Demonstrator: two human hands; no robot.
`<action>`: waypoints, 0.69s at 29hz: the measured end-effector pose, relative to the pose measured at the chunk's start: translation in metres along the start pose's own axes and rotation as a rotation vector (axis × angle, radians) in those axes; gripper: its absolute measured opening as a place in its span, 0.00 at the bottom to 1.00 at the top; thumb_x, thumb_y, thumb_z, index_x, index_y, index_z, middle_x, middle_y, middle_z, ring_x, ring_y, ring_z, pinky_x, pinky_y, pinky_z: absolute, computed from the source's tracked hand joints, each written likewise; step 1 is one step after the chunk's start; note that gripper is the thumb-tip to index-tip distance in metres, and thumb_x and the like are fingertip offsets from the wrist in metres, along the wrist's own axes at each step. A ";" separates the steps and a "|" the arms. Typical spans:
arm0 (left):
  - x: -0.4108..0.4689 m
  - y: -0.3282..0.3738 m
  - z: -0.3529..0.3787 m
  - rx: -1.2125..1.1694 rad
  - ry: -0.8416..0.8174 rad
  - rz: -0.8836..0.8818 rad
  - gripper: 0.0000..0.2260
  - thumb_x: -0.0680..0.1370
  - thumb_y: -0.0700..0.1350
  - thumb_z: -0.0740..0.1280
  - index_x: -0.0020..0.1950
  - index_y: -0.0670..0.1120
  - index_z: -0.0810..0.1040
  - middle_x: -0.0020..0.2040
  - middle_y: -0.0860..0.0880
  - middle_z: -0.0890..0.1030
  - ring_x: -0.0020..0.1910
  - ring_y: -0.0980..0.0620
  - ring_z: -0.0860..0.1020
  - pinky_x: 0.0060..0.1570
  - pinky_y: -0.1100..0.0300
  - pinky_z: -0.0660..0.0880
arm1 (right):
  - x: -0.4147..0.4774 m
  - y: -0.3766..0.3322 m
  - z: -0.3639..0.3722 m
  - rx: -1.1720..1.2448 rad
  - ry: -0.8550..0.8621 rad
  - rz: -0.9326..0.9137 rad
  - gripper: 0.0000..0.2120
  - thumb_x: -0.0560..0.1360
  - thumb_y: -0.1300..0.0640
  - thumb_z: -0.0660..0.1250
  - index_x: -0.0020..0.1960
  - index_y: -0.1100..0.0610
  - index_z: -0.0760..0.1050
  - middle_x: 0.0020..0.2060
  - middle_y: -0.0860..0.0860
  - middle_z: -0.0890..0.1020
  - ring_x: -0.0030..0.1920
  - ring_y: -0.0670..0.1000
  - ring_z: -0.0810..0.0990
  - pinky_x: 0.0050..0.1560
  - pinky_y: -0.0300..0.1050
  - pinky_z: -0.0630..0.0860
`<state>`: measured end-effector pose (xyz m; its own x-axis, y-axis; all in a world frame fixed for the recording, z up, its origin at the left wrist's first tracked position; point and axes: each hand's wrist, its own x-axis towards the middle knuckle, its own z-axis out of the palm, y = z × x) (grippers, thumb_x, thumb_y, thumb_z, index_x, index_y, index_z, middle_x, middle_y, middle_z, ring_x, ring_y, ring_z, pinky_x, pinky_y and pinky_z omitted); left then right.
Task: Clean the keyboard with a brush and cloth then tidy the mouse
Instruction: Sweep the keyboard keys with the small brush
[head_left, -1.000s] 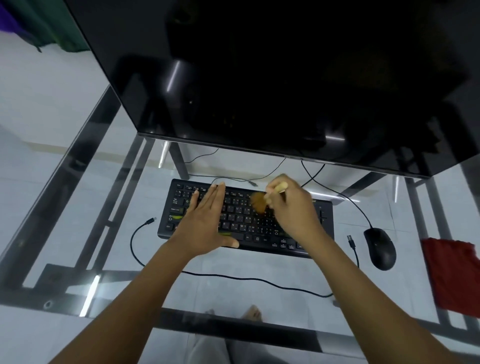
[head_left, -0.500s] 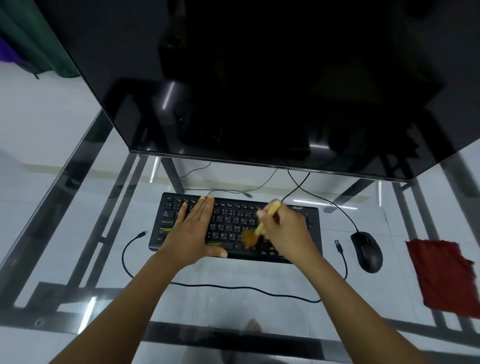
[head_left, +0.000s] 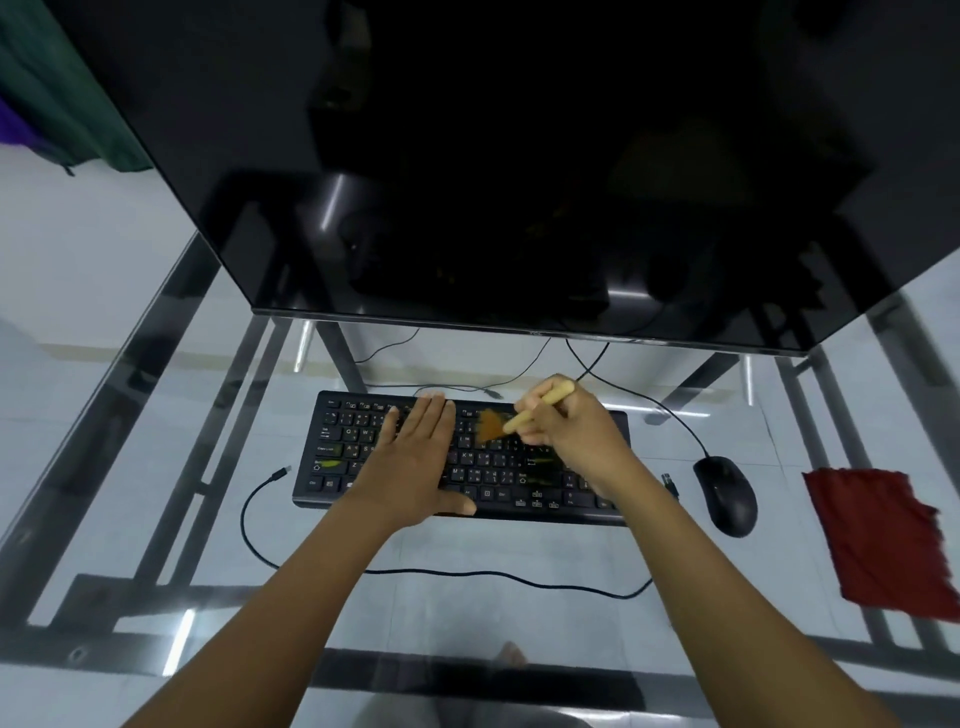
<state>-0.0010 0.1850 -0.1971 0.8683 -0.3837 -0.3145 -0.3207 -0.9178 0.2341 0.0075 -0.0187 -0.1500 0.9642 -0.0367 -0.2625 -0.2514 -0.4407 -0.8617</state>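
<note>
A black keyboard (head_left: 498, 475) lies on a glass desk below the monitor. My left hand (head_left: 415, 462) rests flat on its left half, fingers together and extended. My right hand (head_left: 571, 434) grips a brush (head_left: 511, 423) by its light wooden handle; the brown bristles touch the upper middle rows of keys and look blurred. A black mouse (head_left: 726, 493) sits to the right of the keyboard. Further right lies a crumpled red cloth (head_left: 883, 545).
A large dark monitor (head_left: 519, 182) overhangs the far side of the glass desk (head_left: 130, 441). A loose black cable (head_left: 467, 573) with a USB plug curls along the desk in front of the keyboard. The mouse's cable runs back under the monitor. A bare foot shows through the glass below.
The brush swept from the upper keys down to the lower rows, then back up to the upper middle rows. My left hand stayed pressed on the keyboard.
</note>
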 end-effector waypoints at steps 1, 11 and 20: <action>0.002 0.005 0.002 -0.009 -0.005 0.018 0.53 0.70 0.68 0.66 0.78 0.43 0.36 0.78 0.46 0.36 0.76 0.50 0.34 0.73 0.47 0.35 | 0.001 0.006 -0.006 -0.063 0.043 -0.010 0.06 0.81 0.54 0.61 0.47 0.52 0.75 0.41 0.49 0.84 0.44 0.50 0.84 0.51 0.50 0.81; 0.017 0.058 0.023 -0.013 0.024 0.139 0.53 0.70 0.68 0.66 0.77 0.45 0.34 0.77 0.49 0.32 0.74 0.52 0.30 0.73 0.43 0.35 | -0.025 0.044 -0.061 -0.097 0.377 -0.047 0.05 0.80 0.57 0.63 0.46 0.54 0.74 0.40 0.49 0.84 0.41 0.50 0.84 0.43 0.36 0.78; 0.024 0.065 0.032 -0.026 0.025 0.078 0.56 0.67 0.71 0.66 0.77 0.46 0.34 0.77 0.50 0.32 0.74 0.52 0.30 0.73 0.43 0.34 | -0.030 0.045 -0.070 -0.065 0.337 -0.073 0.06 0.80 0.57 0.62 0.46 0.56 0.74 0.37 0.49 0.84 0.38 0.48 0.83 0.41 0.32 0.77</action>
<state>-0.0133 0.1132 -0.2186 0.8501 -0.4513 -0.2715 -0.3784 -0.8819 0.2810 -0.0269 -0.1001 -0.1502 0.9557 -0.2924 -0.0333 -0.1852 -0.5093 -0.8404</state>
